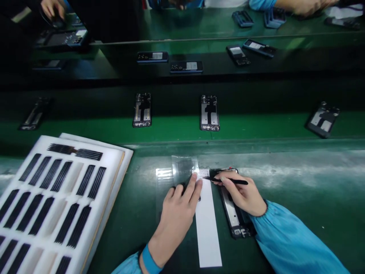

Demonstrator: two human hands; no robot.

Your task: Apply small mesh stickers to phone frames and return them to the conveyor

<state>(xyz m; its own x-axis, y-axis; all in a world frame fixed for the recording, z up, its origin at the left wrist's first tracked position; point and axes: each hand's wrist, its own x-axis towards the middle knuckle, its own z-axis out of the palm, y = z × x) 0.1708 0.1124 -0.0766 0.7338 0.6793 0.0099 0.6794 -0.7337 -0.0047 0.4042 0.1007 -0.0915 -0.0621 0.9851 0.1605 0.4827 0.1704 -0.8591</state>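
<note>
My right hand [242,192] pinches black tweezers [238,181], whose tip points left to a small patterned patch [204,173] at the top of a long white strip [209,232]. With its fingers stretched out, my left hand [182,207] presses on the strip's upper left edge and a clear plastic sheet [184,167]. Under and beside my right hand lies an opened phone body [234,215], its upper part mostly covered by the hand. What the tweezers' tip touches is too small to tell.
White foam trays [114,152] with slots of thin black parts are stacked at left. Beyond the bench edge, phone bodies [142,110], [210,113] and another phone body [323,120] lie on a green belt. More phones [186,67] lie further back, near other people's hands [303,7].
</note>
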